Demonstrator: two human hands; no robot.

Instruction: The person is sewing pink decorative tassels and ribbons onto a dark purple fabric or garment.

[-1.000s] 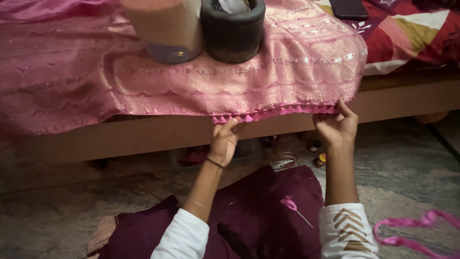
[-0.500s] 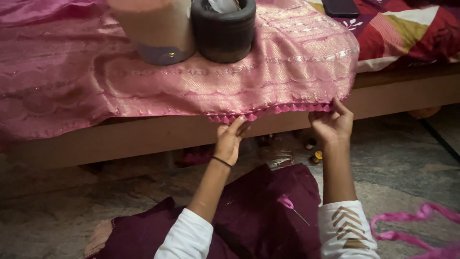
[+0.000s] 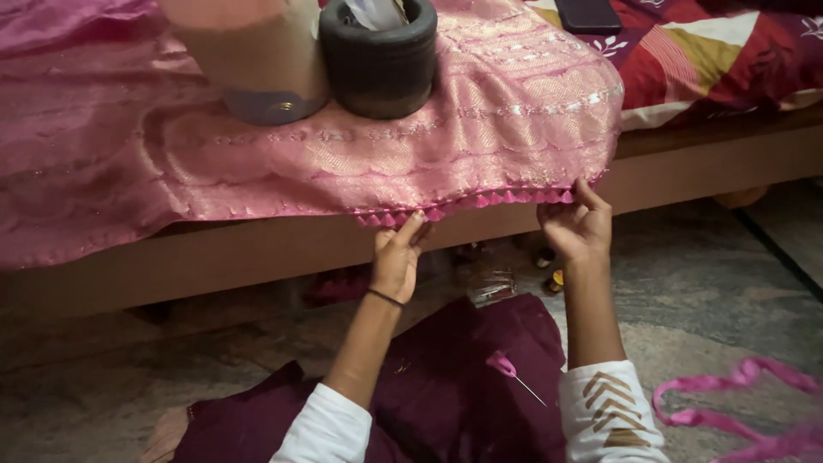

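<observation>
A pink woven cloth with gold patterning is spread over a wooden bed frame, its lower border hanging just past the edge. The border is finished with a row of small pink tassels.

The left hand is raised to that border from below; its fingertips are closed on the tasselled hem near the row's left end. A dark band is worn at the left wrist. The right hand is held at the row's right end, with thumb and fingers pinched on the hem near the cloth's corner. The stretch of tassels is held between the two hands, which are set well apart.

On the cloth, farther back, a dark round container is stood upright, just beside a pale cylindrical object; whether they touch cannot be told. A red patterned bedsheet is seen to the right of the cloth.

A maroon garment is spread over the lap, and a needle with pink thread is lodged in it. A loose pink ribbon is lying on the floor at lower right.
</observation>
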